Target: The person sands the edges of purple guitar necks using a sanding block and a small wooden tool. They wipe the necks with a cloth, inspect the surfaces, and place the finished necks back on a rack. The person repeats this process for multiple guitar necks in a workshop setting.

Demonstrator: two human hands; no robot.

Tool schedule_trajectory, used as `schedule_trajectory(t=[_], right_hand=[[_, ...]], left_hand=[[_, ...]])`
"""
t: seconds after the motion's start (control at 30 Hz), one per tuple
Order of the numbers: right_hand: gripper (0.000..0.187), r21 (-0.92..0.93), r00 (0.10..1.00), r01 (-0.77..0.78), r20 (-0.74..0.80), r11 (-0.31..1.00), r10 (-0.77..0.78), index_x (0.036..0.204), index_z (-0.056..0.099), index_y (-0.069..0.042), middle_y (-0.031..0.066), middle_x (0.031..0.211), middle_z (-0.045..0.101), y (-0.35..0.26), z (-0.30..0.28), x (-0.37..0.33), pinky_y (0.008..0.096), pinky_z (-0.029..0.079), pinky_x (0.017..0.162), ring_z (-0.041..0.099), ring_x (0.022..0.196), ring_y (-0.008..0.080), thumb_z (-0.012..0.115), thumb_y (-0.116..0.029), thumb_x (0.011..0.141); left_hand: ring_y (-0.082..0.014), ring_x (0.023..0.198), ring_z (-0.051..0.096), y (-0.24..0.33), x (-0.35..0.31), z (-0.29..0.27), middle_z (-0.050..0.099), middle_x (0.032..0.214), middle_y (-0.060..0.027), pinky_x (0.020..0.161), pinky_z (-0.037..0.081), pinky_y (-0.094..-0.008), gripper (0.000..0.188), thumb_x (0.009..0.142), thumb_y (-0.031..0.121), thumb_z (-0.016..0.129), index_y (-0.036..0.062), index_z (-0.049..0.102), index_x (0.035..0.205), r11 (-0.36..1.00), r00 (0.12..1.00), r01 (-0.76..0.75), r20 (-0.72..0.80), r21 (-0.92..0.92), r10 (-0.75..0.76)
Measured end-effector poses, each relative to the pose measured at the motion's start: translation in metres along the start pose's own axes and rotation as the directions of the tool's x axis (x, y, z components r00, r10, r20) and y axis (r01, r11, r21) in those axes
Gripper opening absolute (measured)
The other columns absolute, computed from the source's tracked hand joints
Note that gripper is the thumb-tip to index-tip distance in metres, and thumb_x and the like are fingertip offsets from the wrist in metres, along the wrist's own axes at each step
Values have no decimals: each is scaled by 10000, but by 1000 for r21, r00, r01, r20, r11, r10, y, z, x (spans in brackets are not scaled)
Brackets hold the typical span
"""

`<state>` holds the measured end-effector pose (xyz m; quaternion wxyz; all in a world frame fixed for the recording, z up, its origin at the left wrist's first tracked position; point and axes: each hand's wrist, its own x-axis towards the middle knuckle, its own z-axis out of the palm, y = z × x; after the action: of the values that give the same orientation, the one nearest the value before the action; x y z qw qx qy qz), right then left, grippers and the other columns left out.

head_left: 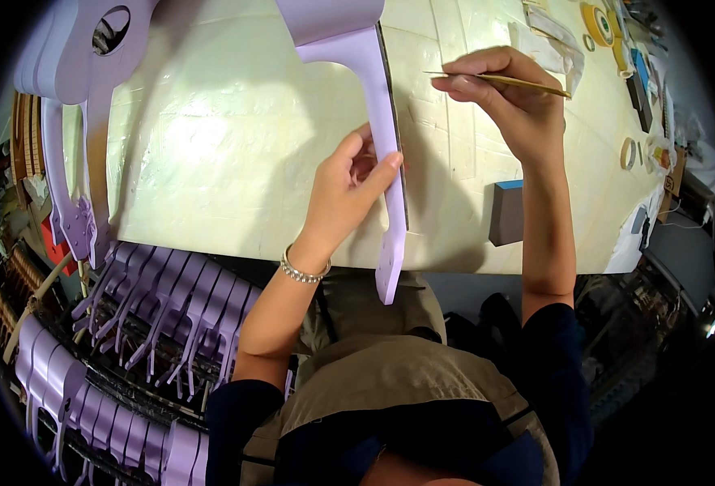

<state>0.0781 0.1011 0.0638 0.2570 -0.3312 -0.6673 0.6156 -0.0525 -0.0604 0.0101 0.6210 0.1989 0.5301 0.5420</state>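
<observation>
A lilac-painted guitar (379, 105) lies tilted over the table, its wide body cut off by the upper edge of the view. Its neck runs toward me, and the headstock with small holes points at my lap. A dark strip lines the neck's right side. My left hand (349, 182) is wrapped round the neck, thumb on top. To the right, my right hand (510, 93) pinches a thin brass-coloured tool (527, 83) with a needle-like tip pointing left. That tip is apart from the neck. Whether it is a fine brush or a pick I cannot tell.
A grey block with a blue top (508, 215) sits by my right forearm. Tape rolls (597, 24) and small tools line the table's right side. Another lilac guitar (90, 89) stands at the left edge. Racked lilac guitars (179, 300) fill the lower left.
</observation>
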Motion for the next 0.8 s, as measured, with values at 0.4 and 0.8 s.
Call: schedule_trajectory(t=[0.4, 0.8], right_hand=[[94, -302, 924, 376, 195, 876, -329, 842, 660, 0, 103, 815, 656, 7, 17, 55, 244, 535, 636, 647, 745, 170, 669, 23, 752], [116, -315, 938, 338, 188, 887, -291, 862, 645, -4, 91, 843, 652, 15, 18, 50, 250, 518, 677, 635, 780, 152, 672, 2, 749]], left_hand=[[-202, 993, 601, -29, -49, 3, 559, 1091, -119, 860, 489, -319, 654, 764, -37, 611, 10, 300, 1338, 980, 971, 161, 158, 120, -179], [-201, 958, 616, -32, -46, 0, 573, 1063, -118, 847, 494, -318, 657, 752, -41, 614, 8, 312, 1333, 983, 975, 104, 178, 154, -131]])
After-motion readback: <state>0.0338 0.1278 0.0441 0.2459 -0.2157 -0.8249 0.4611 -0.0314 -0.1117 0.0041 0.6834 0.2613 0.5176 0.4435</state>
